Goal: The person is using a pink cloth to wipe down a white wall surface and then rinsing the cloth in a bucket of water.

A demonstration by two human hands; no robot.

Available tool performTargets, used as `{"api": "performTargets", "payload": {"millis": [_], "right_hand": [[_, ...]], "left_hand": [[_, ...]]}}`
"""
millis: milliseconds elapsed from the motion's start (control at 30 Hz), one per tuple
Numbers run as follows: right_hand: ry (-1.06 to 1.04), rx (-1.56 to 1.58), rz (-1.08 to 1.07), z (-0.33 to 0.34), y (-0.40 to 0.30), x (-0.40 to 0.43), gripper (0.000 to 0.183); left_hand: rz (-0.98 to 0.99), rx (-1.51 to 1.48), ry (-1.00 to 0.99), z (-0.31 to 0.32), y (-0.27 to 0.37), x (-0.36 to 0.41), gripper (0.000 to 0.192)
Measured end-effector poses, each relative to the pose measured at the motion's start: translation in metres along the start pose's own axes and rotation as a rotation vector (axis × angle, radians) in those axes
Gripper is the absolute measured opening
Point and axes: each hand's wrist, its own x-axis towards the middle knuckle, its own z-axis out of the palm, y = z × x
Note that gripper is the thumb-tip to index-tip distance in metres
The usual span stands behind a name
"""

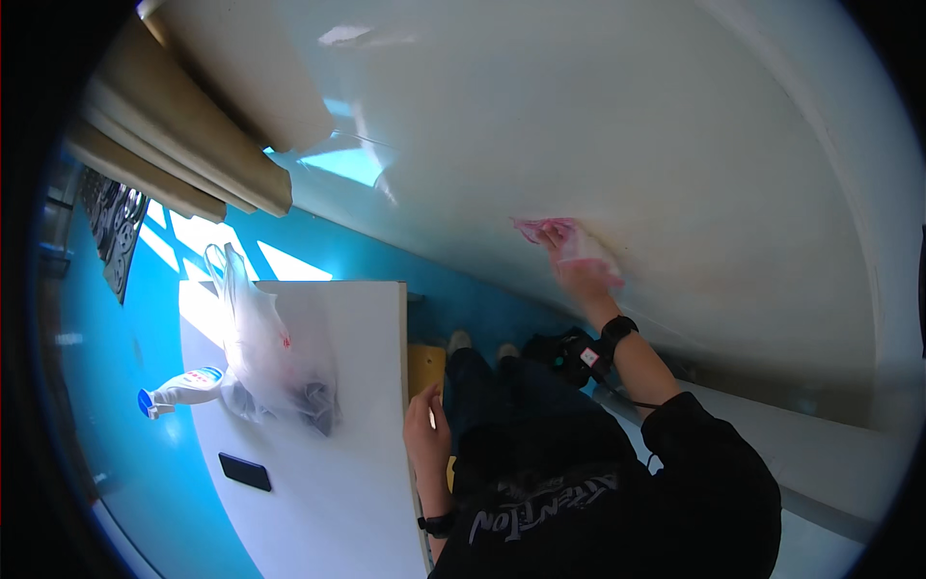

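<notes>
My right hand (582, 279) grips a pink-and-white cloth (582, 242) and presses it to a glossy white wall (651, 159). Part of the cloth is hidden behind the fingers and palm. Beside the near edge of a white table (369, 463), my left hand (428, 427) hangs with loosely bent fingers and a gap at the thumb, holding nothing. On the table are a translucent plastic bag (268, 340) with dark contents, a white spray bottle (189, 386) with a blue part lying beside it, and a black phone (244, 471).
Beige curtains (210, 137) hang at the upper left, over a blue floor (260, 231) with sunlit patches. A yellow seat (425, 373) stands near the table edge. A black bag-like item (561, 354) lies by my legs. A white ledge (803, 449) runs at lower right.
</notes>
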Motion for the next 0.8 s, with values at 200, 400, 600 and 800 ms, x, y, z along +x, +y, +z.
{"api": "performTargets", "payload": {"millis": [200,400,600,800], "right_hand": [[-0.204,0.096,0.06,-0.008,0.036,-0.017,0.031],[0.596,-0.206,0.407,-0.119,0.142,0.018,0.054],[0.824,0.306,1.112,-0.072,0.059,0.031,0.063],[0.91,1.851,2.131,0.05,-0.031,-0.016,0.063]], "left_hand": [[-0.039,0.093,0.023,-0.019,-0.011,-0.005,0.016],[-0.06,0.141,0.058,-0.026,-0.013,0.004,0.016],[0.022,0.107,-0.023,-0.014,0.008,0.023,0.016],[0.132,0.156,-0.187,-0.01,0.031,0.032,0.016]]}}
